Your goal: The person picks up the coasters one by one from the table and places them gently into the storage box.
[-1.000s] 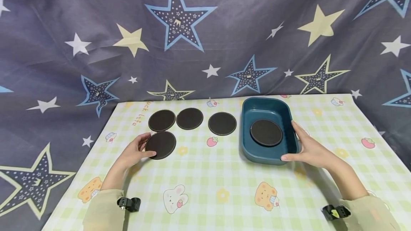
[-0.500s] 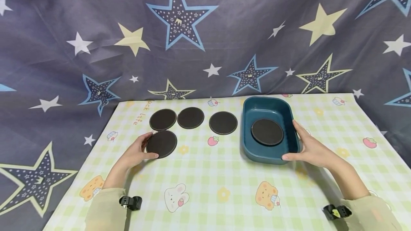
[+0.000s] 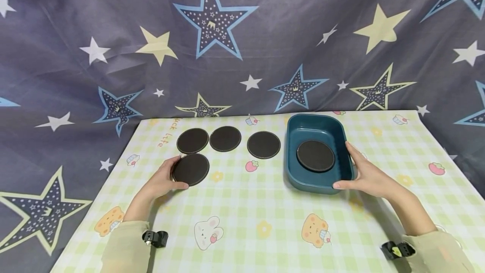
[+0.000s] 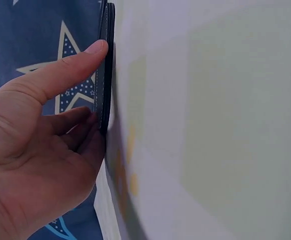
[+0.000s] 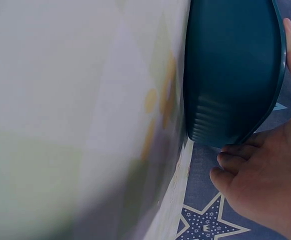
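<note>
Thumb (image 3: pixel 179 185) slides to the near rim of front disc (image 3: pixel 191 169)

One second ago it lay over the disc's top; now it rests at the edge nearest the person, while discs and box (image 3: pixel 308 186) sit where they were. Left hand (image 3: pixel 161 180) pinches the front disc between that thumb and the fingers curled at its left side. Whether the disc lies flat on the cloth (image 3: pixel 257 205) or is lifted slightly, I cannot tell.

Right hand (image 3: pixel 367 176) holds the blue box at its near right corner, thumb and index finger spread apart along the rim, the other fingers bent against the outer wall. One black disc, box disc (image 3: pixel 315 156), lies inside, towards the near end.

Behind the front disc is left disc (image 3: pixel 192 140), so close that any contact is hard to judge. Middle disc (image 3: pixel 225 139) is just beside it; right disc (image 3: pixel 264 145) stands apart, near the box's left wall. A starry curtain (image 3: pixel 265 45) hangs behind the table, and each wrist wears a black band (image 3: pixel 154 238).
</note>
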### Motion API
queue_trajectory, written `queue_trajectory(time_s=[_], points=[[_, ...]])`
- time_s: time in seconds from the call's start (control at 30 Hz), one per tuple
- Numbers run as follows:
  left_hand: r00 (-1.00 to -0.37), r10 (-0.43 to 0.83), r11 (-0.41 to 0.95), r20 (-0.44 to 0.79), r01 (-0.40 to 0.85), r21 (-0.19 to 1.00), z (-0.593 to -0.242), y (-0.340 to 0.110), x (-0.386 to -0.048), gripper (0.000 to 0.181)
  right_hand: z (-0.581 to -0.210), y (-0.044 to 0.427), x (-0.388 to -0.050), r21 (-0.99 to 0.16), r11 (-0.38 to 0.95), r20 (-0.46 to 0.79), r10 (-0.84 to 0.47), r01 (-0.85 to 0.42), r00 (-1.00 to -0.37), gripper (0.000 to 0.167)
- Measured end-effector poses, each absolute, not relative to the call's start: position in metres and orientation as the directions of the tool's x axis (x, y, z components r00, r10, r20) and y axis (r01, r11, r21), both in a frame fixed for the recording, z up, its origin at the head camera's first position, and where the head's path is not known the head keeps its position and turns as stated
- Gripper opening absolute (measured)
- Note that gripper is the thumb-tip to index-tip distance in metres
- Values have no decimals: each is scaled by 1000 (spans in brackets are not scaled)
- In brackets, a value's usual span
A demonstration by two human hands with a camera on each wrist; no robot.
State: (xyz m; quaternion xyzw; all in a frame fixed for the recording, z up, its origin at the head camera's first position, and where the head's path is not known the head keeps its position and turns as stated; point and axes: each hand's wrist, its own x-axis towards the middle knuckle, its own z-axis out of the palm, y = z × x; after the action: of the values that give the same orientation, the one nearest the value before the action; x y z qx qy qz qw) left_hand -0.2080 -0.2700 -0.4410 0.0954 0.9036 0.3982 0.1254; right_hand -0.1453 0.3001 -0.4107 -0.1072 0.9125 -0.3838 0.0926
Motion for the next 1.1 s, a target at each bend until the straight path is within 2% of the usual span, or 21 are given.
queue_trajectory(time_s=[0.6, 0.8, 1.1], points=[[-961, 261, 740, -92, 138, 658, -437, -264, -206, 103, -413, 301, -146, -719, 686, -92, -260, -117, -961, 127], [-962, 266, 711, -53, 159, 685, -435, -265, -206, 97, -412, 301, -146, -719, 685, -91, -262, -119, -961, 127], [-976, 199, 743, -83, 95, 662, -431, -265, -208, 84, -413, 301, -147, -729, 673, -81, -266, -125, -961, 127]])
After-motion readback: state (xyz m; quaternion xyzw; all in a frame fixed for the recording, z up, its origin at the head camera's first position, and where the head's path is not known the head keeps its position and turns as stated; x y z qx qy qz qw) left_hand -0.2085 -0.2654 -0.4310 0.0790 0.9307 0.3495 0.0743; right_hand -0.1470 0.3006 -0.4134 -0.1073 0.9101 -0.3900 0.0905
